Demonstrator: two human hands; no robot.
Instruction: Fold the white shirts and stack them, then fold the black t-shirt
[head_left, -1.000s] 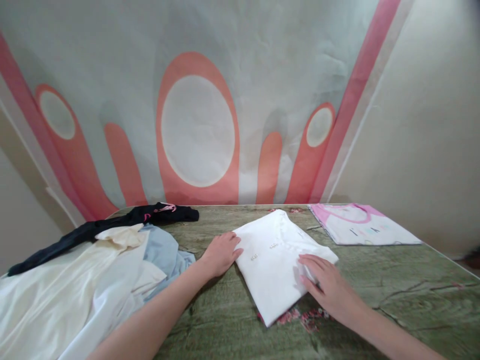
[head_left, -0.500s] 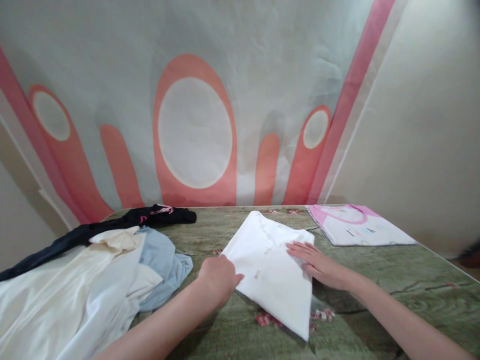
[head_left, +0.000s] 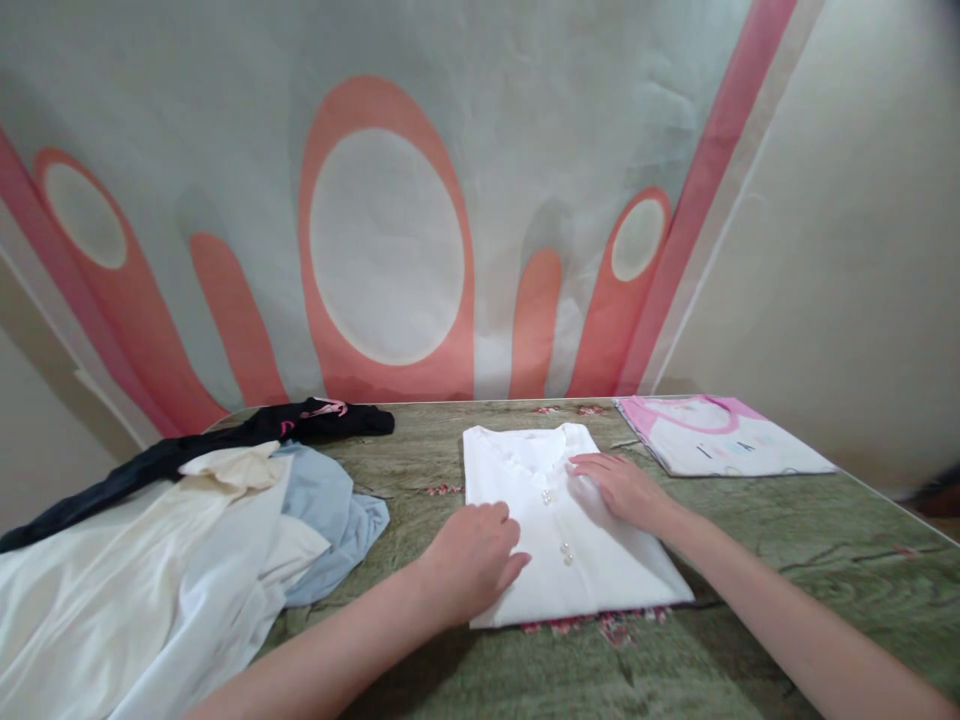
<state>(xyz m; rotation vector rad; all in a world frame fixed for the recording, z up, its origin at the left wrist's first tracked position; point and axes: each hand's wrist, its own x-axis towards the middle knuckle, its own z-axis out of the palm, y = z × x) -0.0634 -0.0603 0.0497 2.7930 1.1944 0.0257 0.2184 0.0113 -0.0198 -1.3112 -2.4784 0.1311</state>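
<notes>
A white shirt (head_left: 577, 585) lies folded into a rough square in front of me, its collar at the far side. Small shiny decorations run down its front. My left hand (head_left: 476, 560) rests over the shirt's left side, fingers loosely bent and thumb apart, with no cloth visibly pinched. Near the collar's right side, my right hand (head_left: 626, 492) lies flat on the fabric with its fingers stretched out. Part of the left edge is hidden by my left hand.
Left on the wood-patterned table (head_left: 420, 450) are a cream and white cloth heap (head_left: 135, 590), a light blue garment (head_left: 330, 520) and a black garment (head_left: 262, 425). A folded pink-and-white shirt (head_left: 720, 440) lies at the back right. A patterned backdrop (head_left: 487, 300) stands behind.
The white shirt has turned from a slanted position to nearly square, its collar now facing away from me. My left hand has shifted right over it and loosened; my right hand moved slightly farther away.
</notes>
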